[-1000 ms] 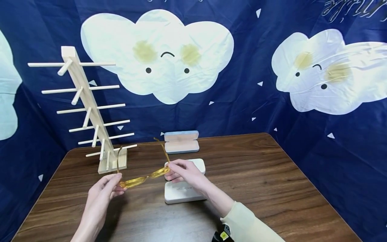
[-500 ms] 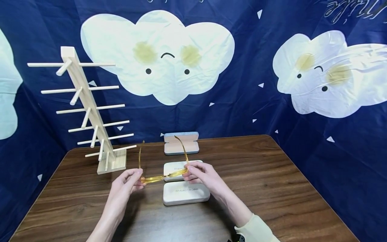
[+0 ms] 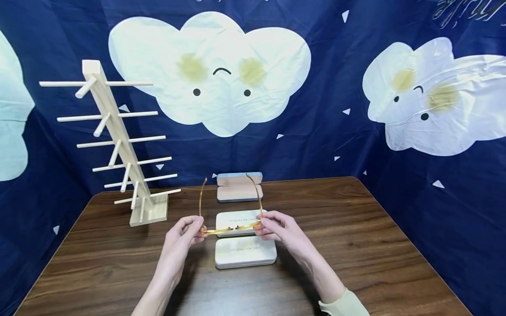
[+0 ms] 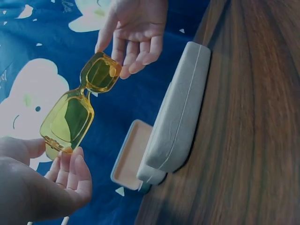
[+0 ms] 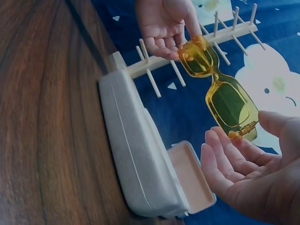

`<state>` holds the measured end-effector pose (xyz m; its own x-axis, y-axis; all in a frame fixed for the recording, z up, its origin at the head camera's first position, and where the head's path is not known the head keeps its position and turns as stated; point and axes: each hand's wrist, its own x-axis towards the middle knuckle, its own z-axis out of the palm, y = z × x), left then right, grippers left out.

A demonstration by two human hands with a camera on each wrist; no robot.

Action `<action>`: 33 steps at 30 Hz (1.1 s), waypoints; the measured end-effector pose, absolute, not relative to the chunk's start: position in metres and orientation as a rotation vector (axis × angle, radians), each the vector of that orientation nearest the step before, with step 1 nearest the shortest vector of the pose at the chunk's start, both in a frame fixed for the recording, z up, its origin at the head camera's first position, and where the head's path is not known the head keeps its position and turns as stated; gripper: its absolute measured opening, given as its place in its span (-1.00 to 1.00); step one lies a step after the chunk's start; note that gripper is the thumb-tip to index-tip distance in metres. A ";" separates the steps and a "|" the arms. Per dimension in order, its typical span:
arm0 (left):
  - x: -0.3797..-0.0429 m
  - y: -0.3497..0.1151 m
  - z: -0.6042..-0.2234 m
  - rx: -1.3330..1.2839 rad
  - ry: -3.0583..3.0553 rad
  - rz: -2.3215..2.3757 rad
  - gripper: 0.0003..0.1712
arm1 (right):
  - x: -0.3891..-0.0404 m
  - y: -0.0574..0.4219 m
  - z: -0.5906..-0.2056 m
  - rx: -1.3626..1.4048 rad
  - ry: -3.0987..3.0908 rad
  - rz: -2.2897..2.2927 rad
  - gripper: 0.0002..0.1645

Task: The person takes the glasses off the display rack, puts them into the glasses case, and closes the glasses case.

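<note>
A pair of yellow see-through sunglasses (image 3: pixel 221 231) hangs in the air between both hands, temples unfolded and pointing away from me. My left hand (image 3: pixel 179 241) pinches one front corner near the hinge. At the opposite corner, my right hand (image 3: pixel 286 235) grips the frame between thumb and fingers. Both yellow lenses (image 4: pixel 70 117) show in the left wrist view, and the same sunglasses (image 5: pixel 228 102) appear in the right wrist view. Below them lie two white glasses cases, the nearer case (image 3: pixel 246 253) shut and the farther case (image 3: pixel 233 217) partly hidden by the sunglasses and right hand.
An open blue case (image 3: pixel 237 192) with a pink lining stands at the table's back. To the left rises a wooden display rack (image 3: pixel 118 118) with several pegs. A dark blue cloth with white clouds (image 3: pixel 209 74) hangs behind the wooden table (image 3: pixel 356 245).
Both hands have moved right with the sunglasses, from left of the cases to above them. The sunglasses have turned nearly level, both temples now pointing toward the back.
</note>
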<state>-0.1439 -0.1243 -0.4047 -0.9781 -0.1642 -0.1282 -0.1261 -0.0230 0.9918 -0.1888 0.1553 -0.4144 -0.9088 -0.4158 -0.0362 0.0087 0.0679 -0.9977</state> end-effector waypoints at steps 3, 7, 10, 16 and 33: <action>-0.144 -0.122 -0.404 0.320 -2.186 -2.199 -0.56 | -0.190 0.157 -0.414 -0.417 2.031 -1.918 -0.38; -0.145 -0.119 -0.405 0.319 -2.191 -2.194 -0.56 | -0.190 0.159 -0.413 -0.413 2.030 -1.928 -0.39; -0.144 -0.118 -0.406 0.321 -2.181 -2.193 -0.59 | -0.189 0.160 -0.412 -0.399 2.020 -1.928 -0.41; -0.141 -0.118 -0.403 0.288 -2.164 -2.213 -0.56 | -0.188 0.163 -0.411 -0.404 2.013 -1.931 -0.41; -0.133 -0.112 -0.396 0.186 -2.335 -2.017 -0.31 | -0.191 0.166 -0.411 -0.399 2.020 -1.934 -0.39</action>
<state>-0.1328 -0.1115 -0.3960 -0.9915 -0.1237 -0.0405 -0.0580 0.1416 0.9882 -0.1911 0.1664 -0.4112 -0.9112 -0.4106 -0.0344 0.0165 0.0471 -0.9988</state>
